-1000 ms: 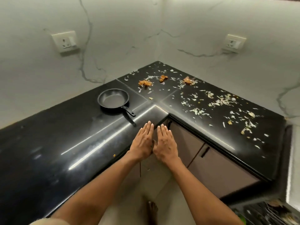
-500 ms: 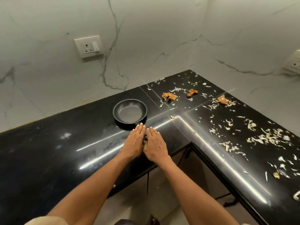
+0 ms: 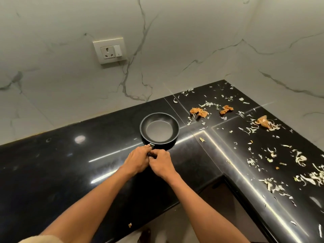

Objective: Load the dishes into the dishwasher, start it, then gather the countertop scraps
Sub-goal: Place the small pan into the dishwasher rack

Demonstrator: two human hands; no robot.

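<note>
While both hands meet at the pan's handle, nothing with words or a brand name can be read anywhere.

One wall socket (image 3: 110, 50) sits on the white marble wall (image 3: 52, 76) at the left, with one switch beside its holes. Below it lies one shiny black counter (image 3: 52, 172) that bends round the corner.

Two bare arms reach in from the bottom. The left hand (image 3: 138, 159) has its fingers curled round the handle (image 3: 151, 146) of the pan, with the thumb lying along the top near the bowl. The right hand (image 3: 160, 163) is pressed up against the left one, and its fingers are curled in too, pinching the near end of the same handle. Most of the handle is hidden under the two hands.

One small black pan (image 3: 159, 130) stands flat on the counter, just past the hands and close to the corner seam. It looks empty inside.

To the right of the pan lie the scraps. Three crumpled orange-brown peels can be counted: the first peel (image 3: 199, 112) is nearest the pan, the second peel (image 3: 226, 109) is next to it, and the third peel (image 3: 263, 121) is further right. Around them, and all down the right arm of the counter, lie many small white bits (image 3: 310, 178), too many to count. One tiny scrap (image 3: 130, 225) sits alone at the front edge.
</note>
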